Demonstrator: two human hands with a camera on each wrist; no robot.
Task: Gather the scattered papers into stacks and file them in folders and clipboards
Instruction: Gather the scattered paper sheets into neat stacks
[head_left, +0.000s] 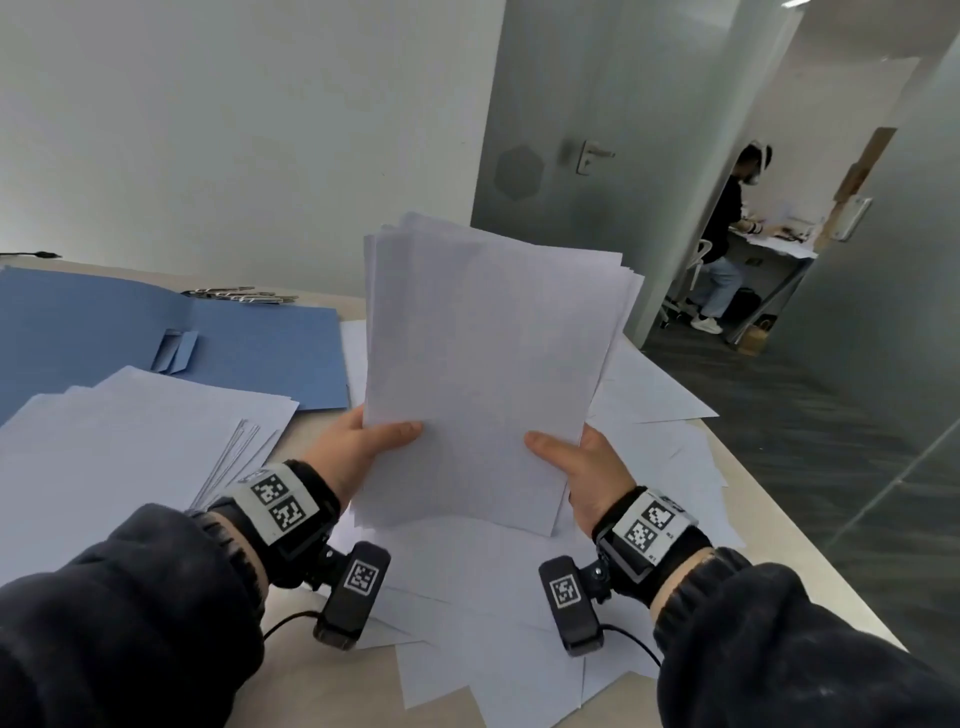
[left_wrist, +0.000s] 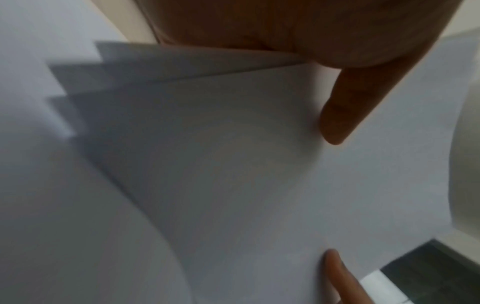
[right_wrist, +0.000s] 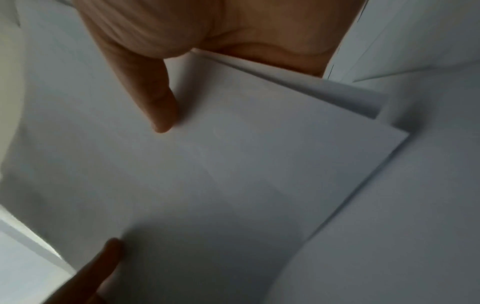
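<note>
In the middle of the head view, both hands held one stack of papers upright above the table. The left hand pinched the lower left edge, with the thumb on the front sheet and the fingers behind it. The right hand pinched the lower right edge in the same way. The wrist views showed each thumb pressed flat on the top sheet.

The sheets were not even. At the upper edge several corners stood apart like a fan, and in the left wrist view the lower corners made steps. The long axis of the stack ran up and away from the person, and its bottom edge hung just above the loose sheets at the bottom of the frame.

The open blue folder lay flat in the left part of the frame, so the left hand was nearer to it. Another pile of papers lay in front of the folder, at lower left. Some metal clips rested behind the folder.

I think the next move was to tap the bottom edge on the table to square the stack, and then carry it to the left, towards the folder.
</note>
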